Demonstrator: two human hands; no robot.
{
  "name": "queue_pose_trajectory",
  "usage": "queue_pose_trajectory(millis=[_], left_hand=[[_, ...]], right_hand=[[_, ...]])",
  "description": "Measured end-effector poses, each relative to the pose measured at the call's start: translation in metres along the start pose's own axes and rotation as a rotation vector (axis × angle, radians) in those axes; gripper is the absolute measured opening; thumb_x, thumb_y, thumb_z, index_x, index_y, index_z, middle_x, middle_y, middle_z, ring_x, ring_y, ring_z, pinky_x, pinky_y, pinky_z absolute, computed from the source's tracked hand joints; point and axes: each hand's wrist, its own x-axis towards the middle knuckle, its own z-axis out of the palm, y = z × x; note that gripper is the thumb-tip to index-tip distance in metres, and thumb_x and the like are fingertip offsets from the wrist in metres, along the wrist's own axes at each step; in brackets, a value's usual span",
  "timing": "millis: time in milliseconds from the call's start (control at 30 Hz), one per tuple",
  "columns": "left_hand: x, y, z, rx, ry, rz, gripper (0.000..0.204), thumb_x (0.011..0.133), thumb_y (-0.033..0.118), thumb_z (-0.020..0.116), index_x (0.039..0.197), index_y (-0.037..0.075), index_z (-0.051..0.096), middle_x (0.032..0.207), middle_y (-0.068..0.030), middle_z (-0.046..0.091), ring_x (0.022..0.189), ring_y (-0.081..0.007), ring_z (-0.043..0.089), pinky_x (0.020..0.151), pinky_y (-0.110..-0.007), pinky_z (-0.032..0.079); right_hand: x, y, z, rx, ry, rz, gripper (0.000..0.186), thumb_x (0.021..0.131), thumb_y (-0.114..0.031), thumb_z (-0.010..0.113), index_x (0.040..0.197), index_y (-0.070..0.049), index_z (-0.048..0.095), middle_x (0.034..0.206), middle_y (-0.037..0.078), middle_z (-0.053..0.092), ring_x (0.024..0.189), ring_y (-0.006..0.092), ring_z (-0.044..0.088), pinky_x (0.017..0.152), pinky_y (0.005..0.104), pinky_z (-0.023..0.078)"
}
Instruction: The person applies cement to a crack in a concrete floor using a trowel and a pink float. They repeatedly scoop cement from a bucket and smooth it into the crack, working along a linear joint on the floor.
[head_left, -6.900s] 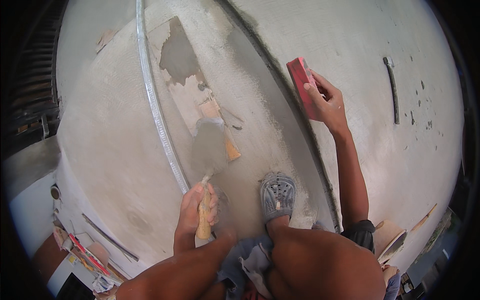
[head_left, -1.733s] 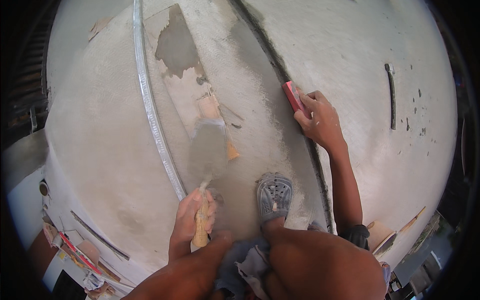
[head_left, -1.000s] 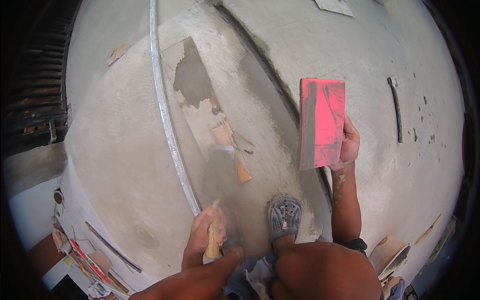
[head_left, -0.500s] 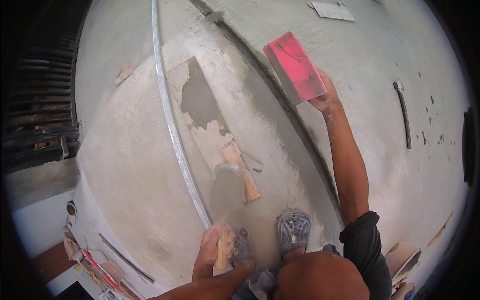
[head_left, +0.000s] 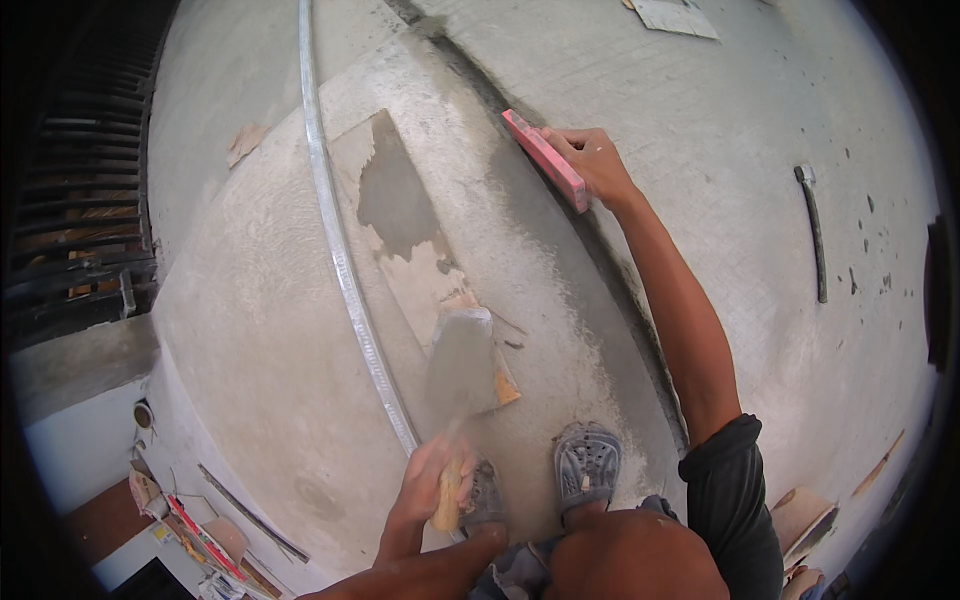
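My left hand (head_left: 440, 470) grips the wooden handle of a trowel (head_left: 460, 360). Its grey blade points away from me, above a cement-smeared board (head_left: 412, 265) on the floor. Farther out, my right hand (head_left: 592, 165) is closed on a pink float (head_left: 545, 162), turned on edge so its narrow side shows. The float is over or against the dark wet strip of mortar (head_left: 575, 255) along a groove in the concrete. How firmly its face touches the mortar is hidden.
A long metal straightedge (head_left: 340, 230) lies left of the board. At right a hammer-like tool (head_left: 812, 235) rests on the concrete near dark crumbs. My shoe (head_left: 587, 462) stands beside the wet strip. A black grille (head_left: 85, 190) borders the left; odds and ends (head_left: 205, 540) lie lower left.
My right hand has lowered and moved left, tilting the float from broad face showing to edge-on at the mortar strip. My left hand keeps the trowel, its blade shifted slightly right.
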Motion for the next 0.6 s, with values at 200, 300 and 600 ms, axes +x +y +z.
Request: queue_pose_trajectory(millis=[200, 300, 600], left_hand=[[0.000, 0.005, 0.009, 0.010, 0.026, 0.013, 0.037, 0.112, 0.040, 0.047, 0.113, 0.004, 0.053, 0.083, -0.0074, 0.054, 0.051, -0.0144, 0.053, 0.047, -0.030, 0.049], [-0.004, 0.007, 0.008, 0.019, 0.033, -0.001, 0.037, 0.112, 0.039, 0.046, 0.113, 0.004, 0.053, 0.083, -0.0076, 0.054, 0.051, -0.0144, 0.053, 0.047, -0.029, 0.050], [0.006, 0.011, 0.017, 0.013, -0.033, 0.004, 0.034, 0.112, 0.037, 0.046, 0.114, 0.004, 0.053, 0.083, -0.0071, 0.054, 0.052, -0.0145, 0.053, 0.047, -0.030, 0.049]], right_hand=[[-0.052, 0.014, -0.012, -0.008, -0.065, 0.054, 0.047, 0.103, -0.045, 0.069, 0.126, -0.005, 0.078, 0.110, 0.016, 0.081, 0.098, 0.0172, 0.072, 0.089, 0.0336, 0.056], [-0.065, 0.011, -0.022, 0.067, -0.043, 0.040, 0.050, 0.103, -0.046, 0.069, 0.126, -0.002, 0.078, 0.114, 0.016, 0.080, 0.104, 0.0169, 0.071, 0.092, 0.0324, 0.056], [0.004, -0.012, 0.001, -0.024, -0.007, -0.016, 0.041, 0.101, -0.041, 0.069, 0.121, -0.008, 0.081, 0.104, 0.017, 0.081, 0.094, 0.0216, 0.074, 0.087, 0.0364, 0.057]])
